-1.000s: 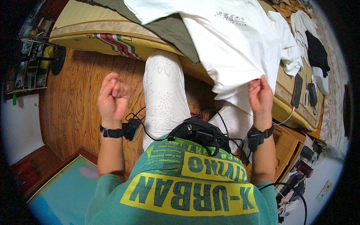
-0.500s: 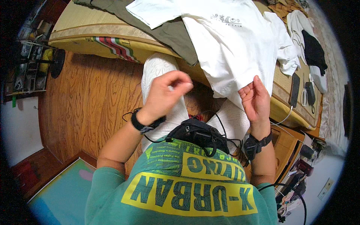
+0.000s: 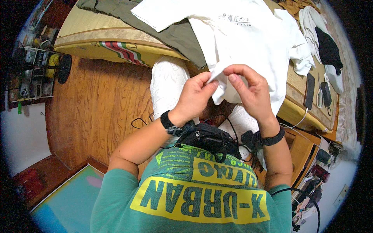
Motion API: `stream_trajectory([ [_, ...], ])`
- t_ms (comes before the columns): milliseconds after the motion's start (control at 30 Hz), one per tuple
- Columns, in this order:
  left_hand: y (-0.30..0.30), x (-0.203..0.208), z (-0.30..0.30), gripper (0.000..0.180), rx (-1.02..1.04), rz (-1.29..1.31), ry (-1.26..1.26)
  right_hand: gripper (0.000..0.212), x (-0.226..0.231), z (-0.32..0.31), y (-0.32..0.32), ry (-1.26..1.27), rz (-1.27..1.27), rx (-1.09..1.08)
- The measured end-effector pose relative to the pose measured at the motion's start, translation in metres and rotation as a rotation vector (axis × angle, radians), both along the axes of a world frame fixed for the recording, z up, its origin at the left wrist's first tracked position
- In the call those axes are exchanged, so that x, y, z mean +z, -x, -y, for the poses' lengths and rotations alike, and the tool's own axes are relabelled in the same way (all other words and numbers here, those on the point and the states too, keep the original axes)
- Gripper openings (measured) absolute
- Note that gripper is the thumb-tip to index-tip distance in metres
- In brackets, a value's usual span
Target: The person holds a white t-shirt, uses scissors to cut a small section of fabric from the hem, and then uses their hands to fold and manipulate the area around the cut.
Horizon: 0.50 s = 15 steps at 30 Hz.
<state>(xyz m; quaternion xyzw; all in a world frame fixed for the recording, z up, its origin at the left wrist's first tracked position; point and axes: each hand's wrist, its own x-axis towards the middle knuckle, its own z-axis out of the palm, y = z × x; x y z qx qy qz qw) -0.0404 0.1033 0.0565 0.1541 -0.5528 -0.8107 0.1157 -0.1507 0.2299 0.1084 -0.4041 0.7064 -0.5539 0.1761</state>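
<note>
A white T-shirt (image 3: 252,46) with a small dark print lies spread over the mat-topped bed, its lower part hanging over the near edge toward me. Between thumb and fingers, my left hand (image 3: 197,93) pinches a fold of its hem. Close by on the right, my right hand (image 3: 250,91) is curled with thumb and forefinger nearly together at the same cloth. The exact grip of those fingertips is partly hidden by the fold. Under the shirt's left side lies an olive-grey garment (image 3: 171,35).
The woven bed mat (image 3: 112,25) reaches across the far side. On its right lie a black power bank (image 3: 309,91) with a white cable, scissors (image 3: 319,97) and a black garment (image 3: 327,50). A cluttered rack (image 3: 37,77) stands left, beside the wooden floor (image 3: 93,105).
Both hands have come together at the shirt's hem. My left hand has moved right and taken hold of the cloth; my right hand has moved left and turned inward.
</note>
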Motion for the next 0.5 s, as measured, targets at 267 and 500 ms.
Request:
stream_trajectory([
  [267, -0.015, 0.001, 0.017, 0.036, -0.115, 0.037, -0.704, 0.013, -0.02, -0.005, 0.0, -0.056, -0.294, -0.079],
  [500, -0.021, -0.001, 0.013, 0.038, -0.151, 0.117, -0.563, 0.014, -0.028, -0.013, -0.024, -0.142, -0.373, -0.1],
])
